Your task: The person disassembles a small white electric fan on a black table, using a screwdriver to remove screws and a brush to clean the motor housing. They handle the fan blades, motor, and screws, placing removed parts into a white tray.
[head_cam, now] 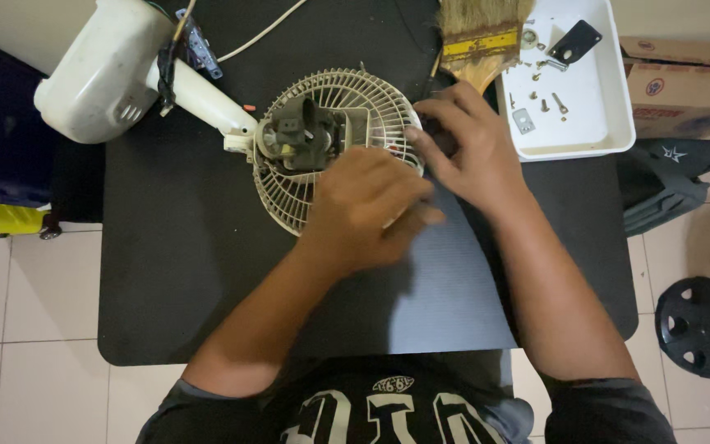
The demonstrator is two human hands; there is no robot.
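A cream wire fan guard (322,115) lies flat on a black mat (191,279), with the bare fan motor (297,140) at its middle. The motor joins a cream neck and a bulky cream fan base (104,70) at the upper left. My left hand (367,210) rests over the guard's lower right part, fingers curled and blurred; what it grips is hidden. My right hand (470,148) sits at the guard's right rim, fingertips touching the wires, its palm over something dark.
A white tray (610,123) at the upper right holds several screws, small metal bits and a black plate (575,39). A wide paintbrush (478,37) lies above the guard. Cardboard boxes (684,86) stand right. A black fan part (704,325) lies on the tiled floor.
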